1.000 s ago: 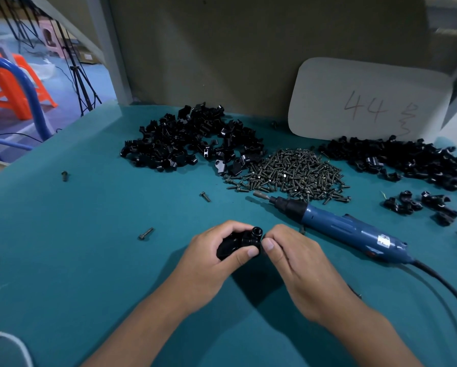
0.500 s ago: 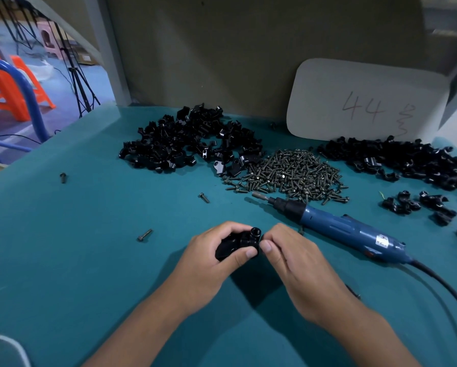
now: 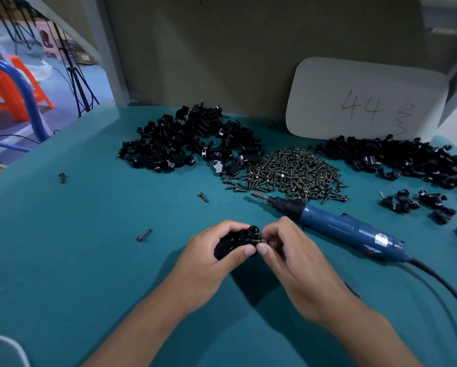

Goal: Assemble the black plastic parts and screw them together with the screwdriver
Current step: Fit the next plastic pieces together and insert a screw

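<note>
My left hand (image 3: 211,258) grips a black plastic assembly (image 3: 235,241) just above the green table, thumb and fingers curled round it. A round black boss sticks up at its right end. My right hand (image 3: 288,255) pinches a small screw (image 3: 261,240) against that right end. The blue electric screwdriver (image 3: 338,227) lies on the table just right of my hands, bit pointing left, with no hand on it. A pile of screws (image 3: 288,173) sits behind it.
Two heaps of black plastic parts lie at the back, one left (image 3: 190,141) and one right (image 3: 397,160). A few joined pieces (image 3: 418,203) sit at the far right. Loose screws (image 3: 144,234) (image 3: 203,197) lie left of my hands. A white card (image 3: 368,99) leans on the wall.
My right fingers have shifted slightly at the part's right end, and the screw now shows between them. The screwdriver has not moved.
</note>
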A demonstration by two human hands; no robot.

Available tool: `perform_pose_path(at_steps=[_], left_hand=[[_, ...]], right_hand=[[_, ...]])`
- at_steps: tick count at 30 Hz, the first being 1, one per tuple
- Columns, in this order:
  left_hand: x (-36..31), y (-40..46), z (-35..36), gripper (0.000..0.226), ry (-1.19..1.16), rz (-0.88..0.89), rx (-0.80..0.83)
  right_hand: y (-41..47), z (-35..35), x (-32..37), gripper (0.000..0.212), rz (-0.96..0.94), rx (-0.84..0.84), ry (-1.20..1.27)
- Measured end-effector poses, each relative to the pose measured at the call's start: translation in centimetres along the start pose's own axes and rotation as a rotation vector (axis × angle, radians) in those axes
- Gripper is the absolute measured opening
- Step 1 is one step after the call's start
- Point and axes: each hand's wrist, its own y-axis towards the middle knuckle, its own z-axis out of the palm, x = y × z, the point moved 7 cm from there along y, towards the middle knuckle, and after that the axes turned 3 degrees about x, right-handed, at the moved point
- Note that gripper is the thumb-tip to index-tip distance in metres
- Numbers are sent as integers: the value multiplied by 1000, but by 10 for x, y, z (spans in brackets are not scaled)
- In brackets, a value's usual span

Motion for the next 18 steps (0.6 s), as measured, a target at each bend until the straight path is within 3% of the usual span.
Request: perform_pose_path(at_steps=[18], left_hand=[[6, -1, 0, 35, -48, -40, -13]], right_hand=[[1, 0, 2, 10, -46, -38, 106]])
